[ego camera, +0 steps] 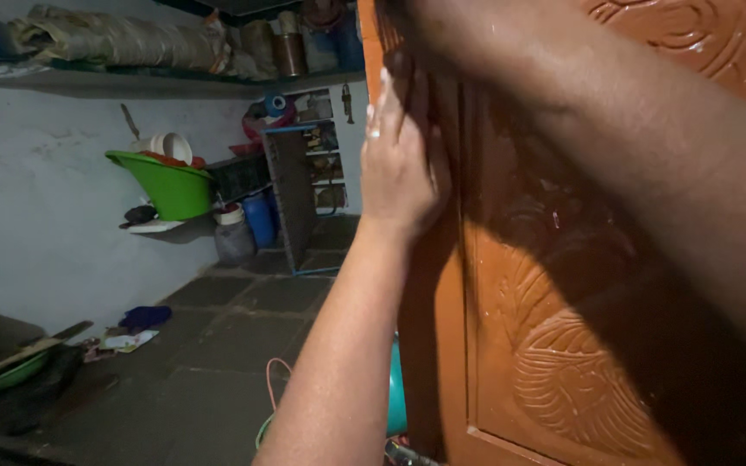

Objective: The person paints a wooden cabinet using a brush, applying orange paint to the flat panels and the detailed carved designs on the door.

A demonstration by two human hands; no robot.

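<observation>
Two hands: both were raised against the carved wooden door point(563, 362), which filled the right of the head view.
Door: orange-brown wood, glossy and wet-looking, with raised leaf and swirl carving inside a framed panel.
Left hand point(401, 160): flat against the door's left edge, fingers point(390, 103) straight and close together, pointing up; it held nothing, only pressed on the wood.
Right hand: the right forearm point(649, 129) crossed the door's upper part from the right, and the hand itself ran out of view at the top, so I could not tell how its fingers stood.
Left of the door: a dark stone-tile floor point(218, 345) and a pale plastered wall point(36, 198).
On that wall: a green plastic tub point(170, 185) sat on a ledge, well apart from the door.
Beyond the tub: a blue drum point(259, 220) and a shelf rack point(304, 198) stood nearer the door.
Below the left arm: a teal container point(397, 397) showed just beside the door's foot.
In the way: the right forearm hid much of the carving.
</observation>
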